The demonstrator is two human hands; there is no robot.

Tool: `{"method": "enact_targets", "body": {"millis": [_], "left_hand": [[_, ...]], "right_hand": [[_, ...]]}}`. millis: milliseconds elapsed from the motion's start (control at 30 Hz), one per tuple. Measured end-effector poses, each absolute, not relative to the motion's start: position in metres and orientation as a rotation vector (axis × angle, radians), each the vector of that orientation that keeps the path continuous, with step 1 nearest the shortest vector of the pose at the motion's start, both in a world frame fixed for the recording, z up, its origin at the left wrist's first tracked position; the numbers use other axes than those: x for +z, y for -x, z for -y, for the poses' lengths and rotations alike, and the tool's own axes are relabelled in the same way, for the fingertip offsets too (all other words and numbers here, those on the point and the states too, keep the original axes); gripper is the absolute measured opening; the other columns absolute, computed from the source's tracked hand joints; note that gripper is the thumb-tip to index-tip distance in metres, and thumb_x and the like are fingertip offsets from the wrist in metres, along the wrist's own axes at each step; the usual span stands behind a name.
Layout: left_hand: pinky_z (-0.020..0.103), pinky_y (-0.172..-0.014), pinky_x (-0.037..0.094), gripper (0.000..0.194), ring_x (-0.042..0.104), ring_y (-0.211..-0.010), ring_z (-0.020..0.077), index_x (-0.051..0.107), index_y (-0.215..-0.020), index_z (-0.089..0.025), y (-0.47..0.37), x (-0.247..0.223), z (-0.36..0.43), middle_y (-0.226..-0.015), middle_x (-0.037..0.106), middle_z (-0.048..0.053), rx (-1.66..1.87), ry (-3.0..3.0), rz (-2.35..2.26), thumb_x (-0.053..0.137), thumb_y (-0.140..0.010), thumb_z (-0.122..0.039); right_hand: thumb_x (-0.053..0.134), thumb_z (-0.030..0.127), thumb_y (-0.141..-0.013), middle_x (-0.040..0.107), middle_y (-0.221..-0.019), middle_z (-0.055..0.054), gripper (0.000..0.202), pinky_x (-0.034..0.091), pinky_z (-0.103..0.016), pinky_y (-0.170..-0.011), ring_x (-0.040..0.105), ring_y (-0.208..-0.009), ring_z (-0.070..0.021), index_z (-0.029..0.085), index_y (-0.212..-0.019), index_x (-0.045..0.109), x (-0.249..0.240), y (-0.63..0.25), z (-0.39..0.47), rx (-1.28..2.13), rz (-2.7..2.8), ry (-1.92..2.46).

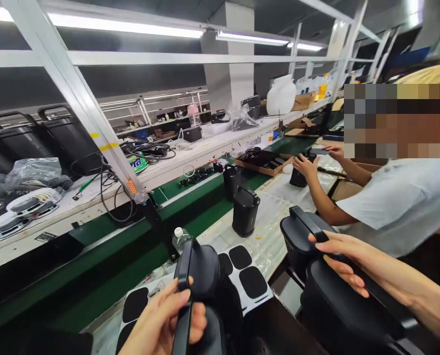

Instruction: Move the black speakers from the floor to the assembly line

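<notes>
My left hand [168, 315] is closed around the handles of two black plastic housings. One black housing [205, 276] sits farther away, and a second is partly cut off by the lower edge. On the right, my right hand [349, 256] also wraps around handles, those of a far black housing [293, 241] and a nearer, larger-looking one [345, 310]. Beneath the left pair lies a white sheet with black rounded pads [253, 282]. A similar black housing [245, 212] stands upright on the bench beyond, with another [230, 182] behind it.
A co-worker [408, 197] at the right handles another black housing [298, 176]. A clear bottle with a white cap [179, 235] stands beside the green belt [123, 276]. A cardboard tray [264, 165] holds dark parts. Round speaker drivers [31, 202] and cables lie on the shelf, behind a metal post [83, 103].
</notes>
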State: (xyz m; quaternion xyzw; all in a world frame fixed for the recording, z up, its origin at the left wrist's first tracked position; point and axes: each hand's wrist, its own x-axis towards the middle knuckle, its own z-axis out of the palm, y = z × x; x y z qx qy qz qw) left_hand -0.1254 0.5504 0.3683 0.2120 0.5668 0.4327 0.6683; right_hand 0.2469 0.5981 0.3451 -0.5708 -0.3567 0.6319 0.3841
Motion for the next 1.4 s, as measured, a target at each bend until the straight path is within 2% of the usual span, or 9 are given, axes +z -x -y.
{"method": "enact_targets", "body": {"millis": [167, 267, 400, 600, 900, 1067, 1200, 1300, 1400], "left_hand": [[0.034, -0.079, 0.061, 0.03, 0.075, -0.078, 0.0233, 0.057, -0.112, -0.009, 0.048, 0.38, -0.636, -0.092, 0.075, 0.021, 1.134, -0.398, -1.089, 0.061, -0.082, -0.005], [0.035, -0.077, 0.061, 0.016, 0.075, -0.078, 0.0247, 0.057, -0.096, -0.011, 0.017, 0.368, -0.691, -0.087, 0.074, 0.02, 1.19, -0.371, -1.043, 0.059, -0.082, -0.004], [0.032, -0.074, 0.06, 0.003, 0.072, -0.08, 0.0194, 0.057, -0.089, -0.012, -0.007, 0.352, -0.752, -0.087, 0.071, 0.011, 1.207, -0.316, -1.019, 0.054, -0.09, -0.011], [0.03, -0.071, 0.058, 0.02, 0.067, -0.083, 0.0152, 0.062, -0.092, -0.012, -0.011, 0.32, -0.796, -0.092, 0.067, 0.005, 1.147, -0.191, -0.996, 0.057, -0.095, -0.031], [0.032, -0.073, 0.058, 0.014, 0.067, -0.089, 0.0178, 0.058, -0.084, -0.013, -0.014, 0.313, -0.804, -0.091, 0.066, 0.006, 1.075, -0.126, -0.966, 0.055, -0.094, -0.023], [0.033, -0.075, 0.059, 0.01, 0.068, -0.091, 0.0192, 0.056, -0.082, -0.014, -0.015, 0.315, -0.805, -0.091, 0.066, 0.007, 1.063, -0.125, -0.995, 0.052, -0.092, -0.016], [0.034, -0.076, 0.059, 0.008, 0.069, -0.091, 0.0201, 0.054, -0.083, -0.014, -0.012, 0.316, -0.805, -0.089, 0.067, 0.007, 1.057, -0.149, -1.011, 0.051, -0.089, -0.013], [0.035, -0.078, 0.059, 0.004, 0.07, -0.09, 0.0216, 0.054, -0.084, -0.014, -0.005, 0.319, -0.804, -0.09, 0.068, 0.01, 1.04, -0.168, -1.04, 0.052, -0.085, -0.012], [0.037, -0.08, 0.059, 0.003, 0.072, -0.086, 0.024, 0.055, -0.083, -0.013, -0.003, 0.324, -0.807, -0.089, 0.068, 0.013, 1.011, -0.199, -1.063, 0.054, -0.081, -0.012]], "right_hand": [[0.062, 0.042, -0.082, 0.034, -0.043, 0.011, 0.024, 0.028, -0.015, -0.029, 0.028, -0.03, -0.0046, 0.023, -0.084, 0.046, 0.351, -0.289, -0.729, 1.731, 1.104, 1.454], [0.052, 0.036, -0.09, 0.029, -0.044, 0.011, 0.029, 0.024, -0.013, -0.031, 0.024, -0.031, -0.0021, 0.022, -0.069, 0.039, 0.347, -0.301, -0.803, 1.776, 1.158, 1.419], [0.047, 0.034, -0.098, 0.023, -0.043, 0.012, 0.037, 0.023, -0.016, -0.032, 0.02, -0.032, -0.0033, 0.02, -0.064, 0.039, 0.33, -0.304, -0.883, 1.792, 1.271, 1.52], [0.051, 0.04, -0.099, 0.034, -0.055, 0.011, 0.031, 0.025, -0.015, -0.036, 0.025, -0.039, -0.0018, 0.014, -0.082, 0.054, 0.303, -0.297, -0.949, 1.591, 1.487, 1.706], [0.055, 0.042, -0.095, 0.059, -0.066, 0.001, 0.035, 0.049, -0.028, -0.055, 0.058, -0.052, -0.0133, 0.012, -0.113, 0.057, 0.309, -0.302, -0.959, 1.036, 1.675, 2.047], [0.052, 0.04, -0.092, 0.069, -0.103, -0.018, 0.052, 0.049, -0.044, -0.089, 0.065, -0.105, -0.0338, 0.011, -0.135, 0.049, 0.313, -0.27, -0.921, 0.64, 1.732, 1.878], [0.066, 0.037, -0.079, 0.072, -0.111, -0.012, 0.057, 0.05, -0.041, -0.096, 0.066, -0.11, -0.0304, 0.018, -0.132, 0.056, 0.292, -0.214, -0.884, 0.723, 1.779, 1.641], [0.057, 0.029, -0.079, 0.071, -0.117, -0.009, 0.05, 0.052, -0.034, -0.098, 0.066, -0.113, -0.0237, 0.017, -0.127, 0.059, 0.276, -0.191, -0.86, 0.805, 1.662, 1.568], [0.055, 0.04, -0.079, 0.072, -0.117, -0.01, 0.047, 0.054, -0.034, -0.097, 0.067, -0.112, -0.0244, 0.018, -0.119, 0.064, 0.277, -0.202, -0.828, 0.856, 1.523, 1.547]]}}
